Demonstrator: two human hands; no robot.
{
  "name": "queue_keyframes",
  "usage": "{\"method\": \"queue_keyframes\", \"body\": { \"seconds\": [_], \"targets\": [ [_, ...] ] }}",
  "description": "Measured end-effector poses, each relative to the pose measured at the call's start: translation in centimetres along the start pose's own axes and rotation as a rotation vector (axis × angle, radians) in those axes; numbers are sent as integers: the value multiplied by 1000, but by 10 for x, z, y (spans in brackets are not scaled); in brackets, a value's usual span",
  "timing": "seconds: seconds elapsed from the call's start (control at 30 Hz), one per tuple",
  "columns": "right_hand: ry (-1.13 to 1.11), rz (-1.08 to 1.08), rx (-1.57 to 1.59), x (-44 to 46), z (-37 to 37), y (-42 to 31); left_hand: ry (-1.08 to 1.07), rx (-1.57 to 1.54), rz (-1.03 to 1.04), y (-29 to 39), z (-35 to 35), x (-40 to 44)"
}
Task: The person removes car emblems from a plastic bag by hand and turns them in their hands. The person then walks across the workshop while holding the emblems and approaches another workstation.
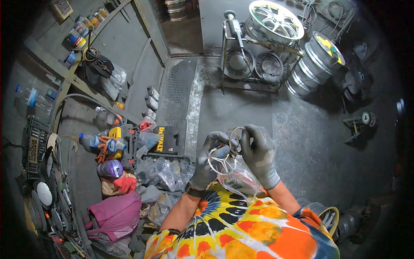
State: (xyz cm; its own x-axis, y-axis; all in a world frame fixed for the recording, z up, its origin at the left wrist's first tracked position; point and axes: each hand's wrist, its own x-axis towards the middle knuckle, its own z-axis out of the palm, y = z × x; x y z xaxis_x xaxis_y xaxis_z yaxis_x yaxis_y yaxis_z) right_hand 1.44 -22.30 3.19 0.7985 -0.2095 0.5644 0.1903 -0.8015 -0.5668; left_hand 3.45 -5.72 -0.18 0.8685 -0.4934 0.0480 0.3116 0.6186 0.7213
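Note:
Both of my hands wear grey work gloves and are close together in front of my chest. With bent fingers, my left hand (211,157) grips a thin light ring with spokes inside it (222,160); its exact kind is unclear. My right hand (261,155) pinches a brownish thin ring (234,140) at its fingertips, beside the left fingers. Whether the two rings are joined, I cannot tell. A clear plastic piece (239,179), like a bag or a shield, hangs just below them, against my colourful shirt (241,220).
A metal rack (263,84) with wheel rims stands ahead, beside a stack of rims (310,69). At left are a black and yellow DeWalt case (166,140), plastic bags (168,172), bottles (88,140) and a purple cloth (115,213). A small stand (358,125) is at right.

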Motion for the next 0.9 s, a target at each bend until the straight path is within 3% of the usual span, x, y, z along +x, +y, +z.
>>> {"method": "queue_keyframes", "body": {
  "seconds": [0.07, 0.57, 0.67, 0.73, 0.87, 0.9],
  "targets": [
    [-1, 5, 5, -1, 0, 0, 7, 83, 34, -4, -2, 1],
    [22, 84, 372, -4, 8, 5, 56, -194, 59, -10, -9, -6],
    [-50, 171, 509, -6, 10, 8, 17, -220, 66, -20, -23, 0],
    [-113, 292, 678, -7, 10, 7, 95, -396, -31, -13, -15, 0],
    [-114, 296, 750, -7, 3, 5, 127, -294, 1, -14, -16, -1],
    [-115, 318, 737, -1, -8, -2, 200, -48, 45, -17, -23, -1]
  ]
}}
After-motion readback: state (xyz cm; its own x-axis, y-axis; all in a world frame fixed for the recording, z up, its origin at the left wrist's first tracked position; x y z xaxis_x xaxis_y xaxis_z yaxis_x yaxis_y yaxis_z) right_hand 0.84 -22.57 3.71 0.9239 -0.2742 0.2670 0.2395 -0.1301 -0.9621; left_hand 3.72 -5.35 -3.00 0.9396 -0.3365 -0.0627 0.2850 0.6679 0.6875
